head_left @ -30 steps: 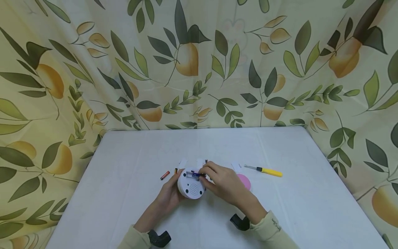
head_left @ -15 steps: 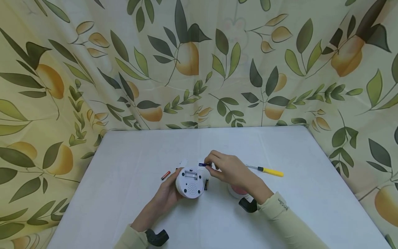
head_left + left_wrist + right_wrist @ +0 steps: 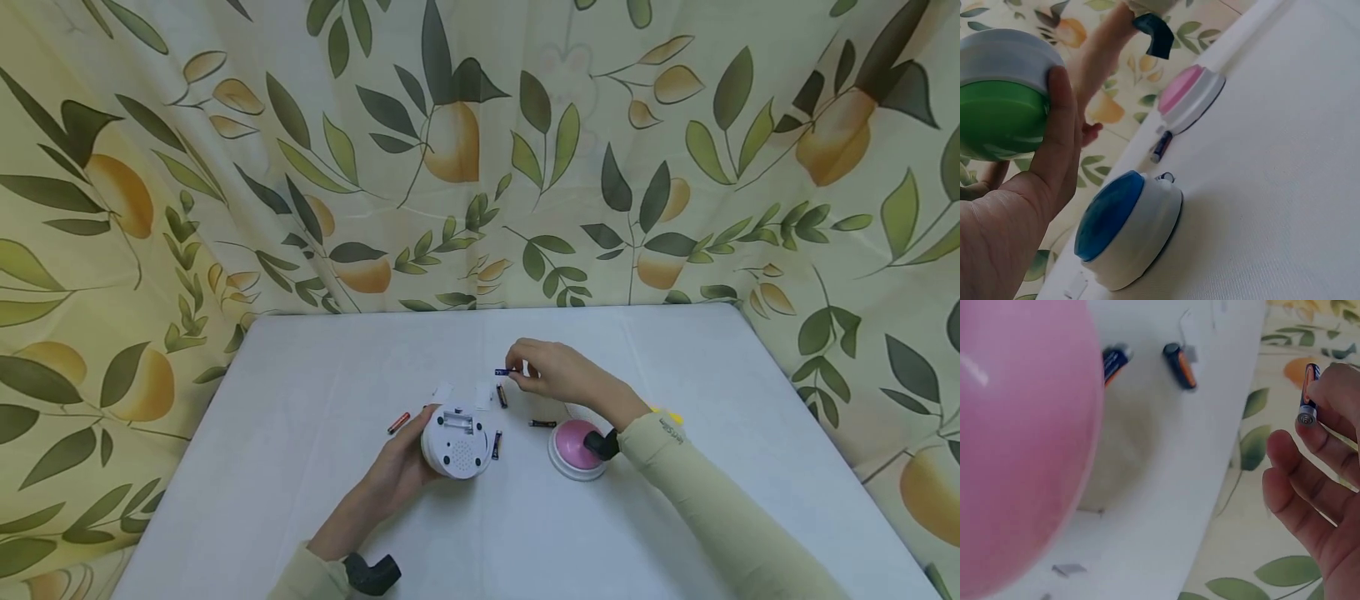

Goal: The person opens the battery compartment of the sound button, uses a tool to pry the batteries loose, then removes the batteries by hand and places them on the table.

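My left hand [image 3: 401,458] grips a round push button [image 3: 457,454], its white underside turned up toward the head camera. A battery compartment [image 3: 459,422] with nothing in it shows there, beside speaker holes and dark feet. In the left wrist view the button's green dome [image 3: 1000,119] faces down. My right hand [image 3: 566,375] pinches a dark blue battery [image 3: 502,372] between thumb and fingertips, beyond the button and to its right. The right wrist view shows the metal end of that battery [image 3: 1308,400], with the other fingers loosely bent.
A pink-domed button [image 3: 573,442] lies on the white table, partly behind the right wrist's black mount. A blue-domed button [image 3: 1116,219] stands below the held one. Loose batteries lie around, including a red one [image 3: 399,423]. A yellow screwdriver handle [image 3: 667,413] shows behind the sleeve.
My right hand has drawn the blue battery out of the compartment and carried it away, farther back and to the right. The left hand keeps hold of the button, nearly still.
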`<move>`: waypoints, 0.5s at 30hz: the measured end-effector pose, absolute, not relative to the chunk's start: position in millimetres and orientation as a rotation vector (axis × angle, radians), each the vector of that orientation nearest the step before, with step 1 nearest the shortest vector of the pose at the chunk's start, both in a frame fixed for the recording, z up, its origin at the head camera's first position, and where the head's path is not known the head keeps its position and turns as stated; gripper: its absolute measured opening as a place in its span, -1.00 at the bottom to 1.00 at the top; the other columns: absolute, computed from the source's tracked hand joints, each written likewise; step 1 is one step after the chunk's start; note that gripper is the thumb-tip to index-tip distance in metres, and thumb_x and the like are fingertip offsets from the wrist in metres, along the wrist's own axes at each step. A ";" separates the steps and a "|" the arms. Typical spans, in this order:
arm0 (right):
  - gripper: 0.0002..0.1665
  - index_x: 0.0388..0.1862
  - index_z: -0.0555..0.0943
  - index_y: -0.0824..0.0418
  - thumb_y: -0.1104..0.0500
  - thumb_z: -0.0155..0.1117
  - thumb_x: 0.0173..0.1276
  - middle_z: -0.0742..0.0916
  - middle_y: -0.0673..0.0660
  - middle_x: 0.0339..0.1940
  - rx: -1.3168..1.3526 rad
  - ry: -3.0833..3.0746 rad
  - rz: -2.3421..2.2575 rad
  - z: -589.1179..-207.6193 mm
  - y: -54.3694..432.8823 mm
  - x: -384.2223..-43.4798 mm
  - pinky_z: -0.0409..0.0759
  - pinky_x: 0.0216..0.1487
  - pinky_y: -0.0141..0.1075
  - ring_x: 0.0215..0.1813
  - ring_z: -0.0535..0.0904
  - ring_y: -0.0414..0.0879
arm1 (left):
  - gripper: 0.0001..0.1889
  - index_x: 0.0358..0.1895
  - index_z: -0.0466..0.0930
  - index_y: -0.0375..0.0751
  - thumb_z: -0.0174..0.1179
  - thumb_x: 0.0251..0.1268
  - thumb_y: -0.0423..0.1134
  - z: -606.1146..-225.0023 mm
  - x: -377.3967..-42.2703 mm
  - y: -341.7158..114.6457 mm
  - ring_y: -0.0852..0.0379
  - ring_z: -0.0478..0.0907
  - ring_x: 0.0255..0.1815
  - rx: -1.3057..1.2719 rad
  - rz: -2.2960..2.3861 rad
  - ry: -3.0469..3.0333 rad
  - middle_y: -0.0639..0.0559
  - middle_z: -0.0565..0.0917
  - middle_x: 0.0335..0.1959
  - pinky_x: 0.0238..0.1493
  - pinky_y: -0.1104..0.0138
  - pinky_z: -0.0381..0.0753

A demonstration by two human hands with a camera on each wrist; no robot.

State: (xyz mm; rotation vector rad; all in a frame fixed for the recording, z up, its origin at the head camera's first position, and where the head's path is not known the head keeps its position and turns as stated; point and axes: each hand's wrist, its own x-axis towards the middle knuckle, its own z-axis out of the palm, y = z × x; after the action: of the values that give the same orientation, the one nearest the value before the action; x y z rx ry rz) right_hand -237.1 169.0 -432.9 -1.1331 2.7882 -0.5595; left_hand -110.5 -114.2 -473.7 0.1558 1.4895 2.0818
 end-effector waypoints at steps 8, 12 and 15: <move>-0.82 0.01 0.68 0.08 0.18 0.36 0.46 0.75 -0.01 -0.10 -1.003 2.699 -0.537 -443.4 173.1 -265.0 0.62 -0.13 -0.33 -0.19 0.58 -0.16 | -0.31 0.67 -0.14 -0.09 -0.28 0.71 0.18 -470.8 -109.4 -118.3 -0.26 -0.16 0.74 0.124 2.204 1.305 -0.16 -0.13 0.75 0.61 -0.36 -0.01; -0.84 -0.01 0.68 0.09 0.17 0.34 0.46 0.75 0.01 -0.12 -1.011 2.663 -0.495 -448.4 174.4 -276.0 0.62 -0.07 -0.27 -0.16 0.58 -0.15 | -0.42 0.63 0.02 -0.01 -0.29 0.73 0.13 -470.8 -108.7 -123.3 -0.19 -0.11 0.72 0.132 2.224 1.285 -0.16 -0.13 0.74 0.60 -0.35 0.03; -0.87 -0.05 0.68 0.09 0.17 0.35 0.46 0.73 0.00 -0.17 -1.002 2.644 -0.462 -452.0 175.6 -282.6 0.62 -0.02 -0.23 -0.15 0.57 -0.13 | -0.44 0.63 0.03 0.01 -0.31 0.74 0.09 -470.2 -108.6 -126.6 -0.14 -0.04 0.69 0.151 2.215 1.285 -0.16 -0.13 0.74 0.60 -0.32 0.09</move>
State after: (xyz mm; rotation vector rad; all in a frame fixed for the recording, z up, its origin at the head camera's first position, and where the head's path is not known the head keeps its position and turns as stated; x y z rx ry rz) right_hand -282.6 175.6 -452.0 -1.0019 2.6443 -0.4616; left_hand -108.6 -126.6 -470.2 0.1511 1.2849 2.2151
